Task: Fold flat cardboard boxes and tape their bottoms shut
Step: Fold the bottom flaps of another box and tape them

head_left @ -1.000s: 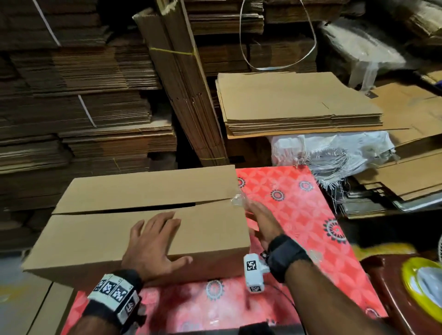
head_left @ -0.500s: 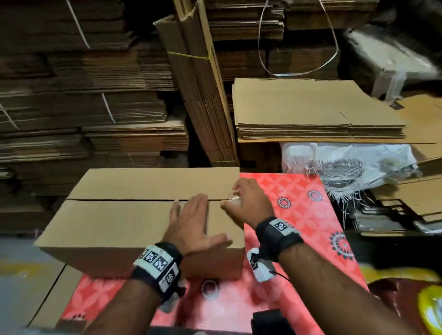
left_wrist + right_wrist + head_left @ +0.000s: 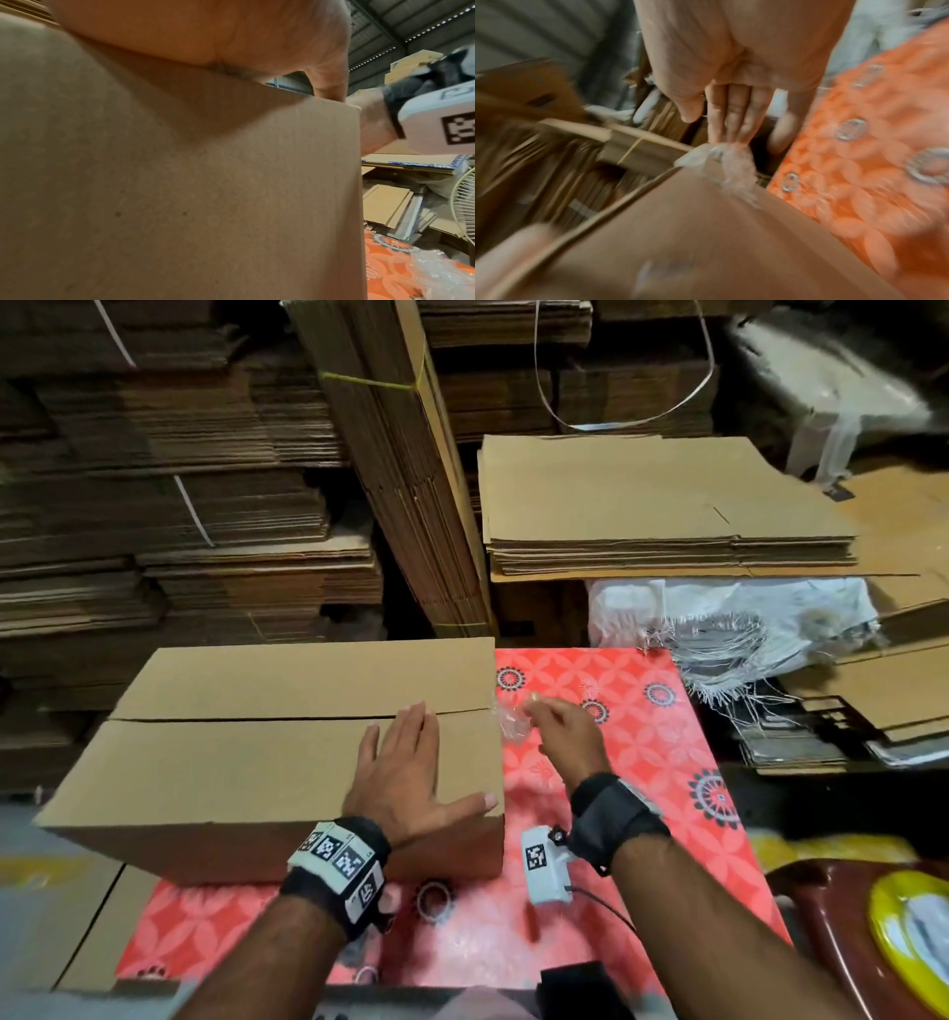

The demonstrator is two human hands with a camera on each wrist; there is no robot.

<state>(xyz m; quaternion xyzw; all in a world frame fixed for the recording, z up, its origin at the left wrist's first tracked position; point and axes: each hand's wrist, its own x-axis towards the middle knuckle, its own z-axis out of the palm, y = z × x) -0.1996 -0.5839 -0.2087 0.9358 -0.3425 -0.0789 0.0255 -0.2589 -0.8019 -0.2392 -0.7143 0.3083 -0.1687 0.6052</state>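
One brown folded cardboard box (image 3: 287, 742) stands on the left part of the red patterned tabletop (image 3: 642, 762), its two closed flaps facing up and meeting along a single seam that runs from left to right. The box's left end reaches out past the tabletop's left edge.

The person's left hand (image 3: 411, 778) lies flat on the near flap at the box's right end, fingers straight and spread, fingertips reaching the seam and the thumb along the near right corner. In the left wrist view the palm (image 3: 205, 30) presses down on the cardboard.

The right hand (image 3: 565, 731) hovers just off the box's right edge, level with the seam. Its fingers pinch one crumpled piece of clear tape (image 3: 508, 721); the right wrist view, though blurred, shows the tape (image 3: 731, 162) hanging from the fingertips against the box's corner.

Beyond the box, one flat stack of brown cardboard sheets (image 3: 662, 505) lies on white woven sacking (image 3: 729, 618).
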